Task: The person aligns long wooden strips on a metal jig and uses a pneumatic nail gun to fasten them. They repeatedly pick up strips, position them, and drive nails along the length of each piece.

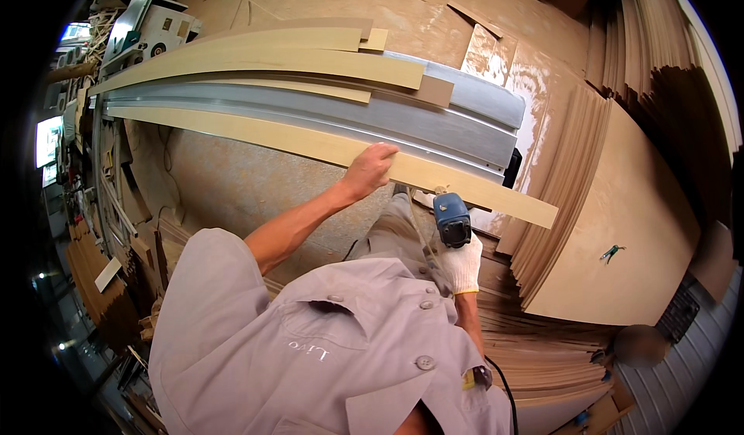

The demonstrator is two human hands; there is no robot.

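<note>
One board [322, 148] under left hand [370, 173]

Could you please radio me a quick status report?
Left hand gripping nearest board. Gloved right hand holding blue power tool at board's edge. Other boards lying on grey metal table beyond.

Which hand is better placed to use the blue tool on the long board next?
Probably the right hand: gloved, it holds the blue tool at the near edge of the long board. The bare left hand is on the board, so it seems better for steadying.
</note>
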